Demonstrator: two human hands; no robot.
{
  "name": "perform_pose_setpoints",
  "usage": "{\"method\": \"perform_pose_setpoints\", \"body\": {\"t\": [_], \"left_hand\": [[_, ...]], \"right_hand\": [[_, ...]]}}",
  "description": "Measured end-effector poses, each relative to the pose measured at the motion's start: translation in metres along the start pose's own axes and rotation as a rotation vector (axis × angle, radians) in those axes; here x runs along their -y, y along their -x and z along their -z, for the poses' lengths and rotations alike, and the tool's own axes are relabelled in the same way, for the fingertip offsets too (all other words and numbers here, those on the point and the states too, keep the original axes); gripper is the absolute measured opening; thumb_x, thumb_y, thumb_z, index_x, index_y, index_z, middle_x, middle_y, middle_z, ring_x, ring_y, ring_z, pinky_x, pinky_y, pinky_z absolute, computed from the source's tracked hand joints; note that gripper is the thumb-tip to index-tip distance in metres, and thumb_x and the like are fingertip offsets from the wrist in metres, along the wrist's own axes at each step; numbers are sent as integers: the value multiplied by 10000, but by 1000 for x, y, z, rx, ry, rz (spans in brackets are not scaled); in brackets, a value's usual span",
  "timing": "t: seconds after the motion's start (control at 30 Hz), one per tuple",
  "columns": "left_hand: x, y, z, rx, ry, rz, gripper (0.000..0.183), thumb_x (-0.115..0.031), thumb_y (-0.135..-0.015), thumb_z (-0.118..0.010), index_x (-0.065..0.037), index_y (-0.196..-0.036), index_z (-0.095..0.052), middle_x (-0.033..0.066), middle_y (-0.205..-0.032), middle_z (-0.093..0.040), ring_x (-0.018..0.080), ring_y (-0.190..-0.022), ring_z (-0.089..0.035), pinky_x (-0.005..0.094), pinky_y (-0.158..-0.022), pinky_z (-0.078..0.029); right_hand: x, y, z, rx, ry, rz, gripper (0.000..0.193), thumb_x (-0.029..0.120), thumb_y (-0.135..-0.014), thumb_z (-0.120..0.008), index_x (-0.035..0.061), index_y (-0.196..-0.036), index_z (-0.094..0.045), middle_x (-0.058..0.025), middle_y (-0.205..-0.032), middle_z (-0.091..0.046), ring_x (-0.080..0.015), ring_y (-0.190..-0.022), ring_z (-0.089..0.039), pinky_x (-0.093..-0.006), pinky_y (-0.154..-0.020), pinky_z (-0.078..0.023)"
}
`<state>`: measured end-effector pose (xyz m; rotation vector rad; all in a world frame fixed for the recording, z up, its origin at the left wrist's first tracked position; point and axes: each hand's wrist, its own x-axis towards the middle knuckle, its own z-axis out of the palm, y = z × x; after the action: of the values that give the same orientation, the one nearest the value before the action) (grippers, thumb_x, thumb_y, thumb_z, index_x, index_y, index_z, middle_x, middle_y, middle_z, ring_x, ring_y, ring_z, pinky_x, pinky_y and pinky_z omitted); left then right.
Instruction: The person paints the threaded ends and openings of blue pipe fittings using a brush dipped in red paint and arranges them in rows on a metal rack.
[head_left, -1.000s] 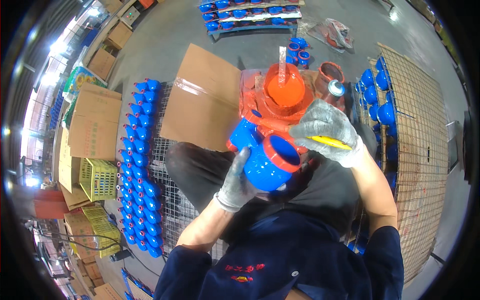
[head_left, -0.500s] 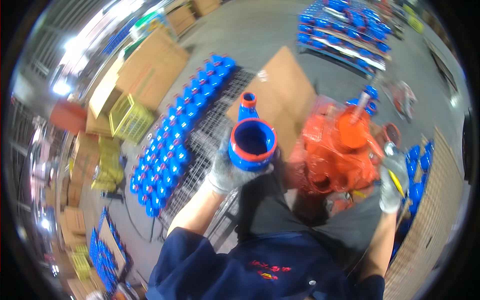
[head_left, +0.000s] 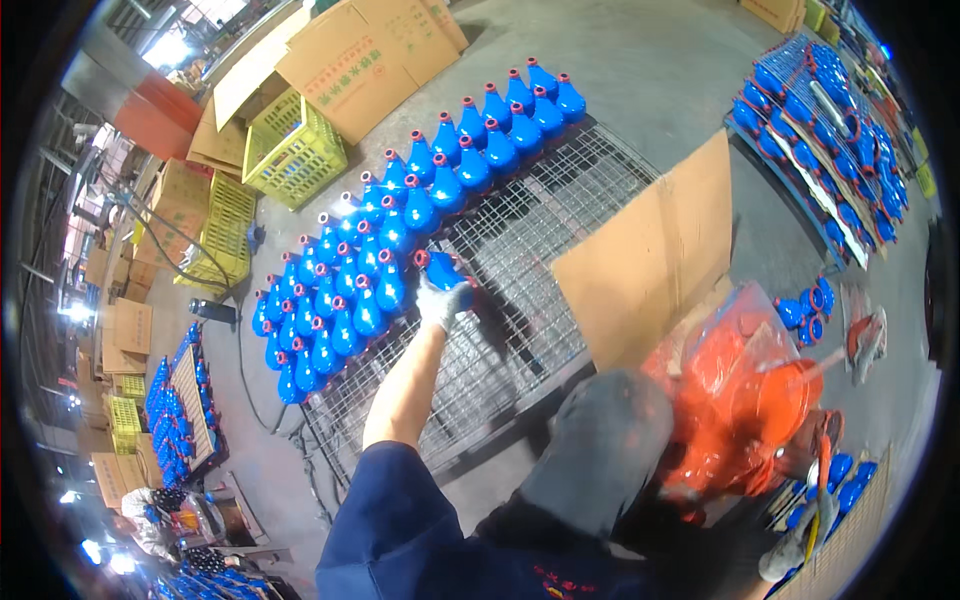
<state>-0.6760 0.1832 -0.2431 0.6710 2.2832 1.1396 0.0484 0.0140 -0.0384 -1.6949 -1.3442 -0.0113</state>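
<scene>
My left hand, in a grey glove, is stretched forward and closed around a blue valve body with a red rim. It holds the piece down at the wire mesh pallet, right beside several rows of identical blue valve bodies. My right hand, also gloved, hangs low at the lower right next to an orange bucket wrapped in orange plastic. It grips a thin tool with a yellow part, partly cut off by the frame's edge.
A sheet of cardboard leans against the pallet's right side. Yellow crates and cardboard boxes stand at the back left. More blue parts lie on racks at the upper right and left.
My left hand carried the blue valve body away from in front of me and out to the rows on the pallet. My right hand dropped down beside the orange bucket.
</scene>
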Motion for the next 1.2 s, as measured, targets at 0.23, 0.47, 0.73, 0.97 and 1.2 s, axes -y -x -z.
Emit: {"method": "perform_pose_setpoints", "body": {"t": [0.23, 0.47, 0.73, 0.97, 1.2], "left_hand": [[29, -87, -1, -304, -827, -157, 1113, -455, -698, -892, -18, -1553, -331, 222, -1505, -479, 381, -1374, -487, 483, -1087, -453], [-68, -41, -17, -333, -215, -373, 710, -399, -965, -690, 58, -1456, -459, 222, -1325, -618, 373, -1175, -627, 476, -1004, -530], [-323, 294, -8, 967, 657, -845, 1098, -419, -813, -787, 81, -1597, -203, 265, -1625, -307, 410, -1510, -308, 554, -1251, -216], [-376, 431, 6, 1322, 719, -866, 1092, -415, -805, -797, 74, -1592, -221, 257, -1602, -330, 401, -1482, -339, 549, -1234, -243], [-346, 447, -8, 1391, 587, -606, 1086, -411, -796, -807, 67, -1588, -239, 248, -1579, -354, 392, -1453, -370, 544, -1216, -270]], "right_hand": [[28, -30, -16, 151, 302, 73, 545, 305, -980, -651, -52, -1370, -516, -194, -1339, -601, -325, -1224, -581, -432, -1076, -453], [45, -5, 54, -217, 670, -9, 264, -19, -910, -663, 18, -1156, -752, -146, -948, -730, -228, -965, -692, -358, -932, -508], [3, 29, 116, -385, -56, -391, 320, -155, -905, -635, -32, -1190, -713, -110, -1090, -686, -183, -1020, -653, -268, -948, -508], [-32, -31, 81, -74, 437, 248, 300, 20, -891, -718, 87, -1181, -750, -103, -1018, -725, -263, -921, -667, -386, -836, -526], [-110, -95, 42, 365, 739, 218, 361, 66, -916, -632, 121, -1267, -690, -90, -1114, -689, -269, -1003, -639, -394, -880, -503]]}}
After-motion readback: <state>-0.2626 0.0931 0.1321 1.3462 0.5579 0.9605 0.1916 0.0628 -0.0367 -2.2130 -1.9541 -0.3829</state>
